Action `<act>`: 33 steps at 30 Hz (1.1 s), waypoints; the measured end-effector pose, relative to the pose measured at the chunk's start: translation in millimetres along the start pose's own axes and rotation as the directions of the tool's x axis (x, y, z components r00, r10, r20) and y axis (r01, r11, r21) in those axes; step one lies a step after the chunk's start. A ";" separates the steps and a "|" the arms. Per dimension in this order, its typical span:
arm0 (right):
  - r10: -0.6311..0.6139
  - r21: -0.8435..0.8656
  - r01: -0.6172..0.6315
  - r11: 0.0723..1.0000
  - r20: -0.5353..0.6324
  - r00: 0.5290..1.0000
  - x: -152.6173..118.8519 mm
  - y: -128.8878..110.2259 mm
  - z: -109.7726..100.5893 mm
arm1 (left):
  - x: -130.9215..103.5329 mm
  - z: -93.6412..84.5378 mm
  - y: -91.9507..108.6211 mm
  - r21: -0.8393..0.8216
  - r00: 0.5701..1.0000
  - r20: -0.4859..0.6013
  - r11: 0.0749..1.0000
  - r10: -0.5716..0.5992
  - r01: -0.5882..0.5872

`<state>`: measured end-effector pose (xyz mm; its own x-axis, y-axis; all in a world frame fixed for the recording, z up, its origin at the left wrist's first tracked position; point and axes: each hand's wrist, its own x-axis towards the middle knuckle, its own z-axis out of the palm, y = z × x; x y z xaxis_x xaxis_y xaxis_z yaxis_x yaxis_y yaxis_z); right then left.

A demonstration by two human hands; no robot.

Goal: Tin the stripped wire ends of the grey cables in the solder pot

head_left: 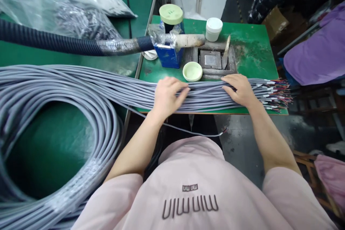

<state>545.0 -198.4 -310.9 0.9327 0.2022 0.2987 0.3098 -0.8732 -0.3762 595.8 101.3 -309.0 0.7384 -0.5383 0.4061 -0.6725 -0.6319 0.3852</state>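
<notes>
A wide bundle of grey cables (207, 95) lies across the green bench, its stripped ends (281, 95) showing thin coloured wires at the right. My left hand (170, 97) rests on top of the bundle at its middle, thumb apart from the fingers. Farther right, my right hand (239, 88) lies over the cables with its thumb spread from the fingers. Neither hand is closed around a cable. One single cable (188, 132) hangs apart below the bench edge, close to my body. At the left the bundle runs into a large coil (107, 129), partly wrapped in clear film.
Behind the bundle stand a small solder pot (211, 60) with a flat scraper (226, 53), a shallow dish (192, 71), a white jar (214, 29) and a blue box (168, 55). A black ribbed hose (81, 43) crosses from the left, near plastic bags (88, 7).
</notes>
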 end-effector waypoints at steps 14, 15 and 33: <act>0.474 0.831 -0.549 -0.095 0.522 0.709 -138.1 -84.9 62.5 | -37.5 60.4 75.3 -0.076 0.923 0.222 0.950 0.313 -0.304; 0.549 0.874 -0.462 -0.148 0.461 0.697 -136.7 -82.5 60.6 | -37.5 58.8 74.8 -0.138 0.919 0.215 0.942 0.330 -0.306; 0.330 0.617 -0.530 0.582 0.416 0.847 -104.9 -125.7 17.8 | -14.2 34.9 79.9 -0.841 0.839 0.534 0.032 -0.108 0.540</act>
<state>411.5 -101.9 -310.5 0.9695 0.0672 -0.2357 -0.1997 -0.3416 -0.9184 533.3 39.0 -312.9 0.7181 -0.6810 -0.1437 0.3357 0.1581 0.9286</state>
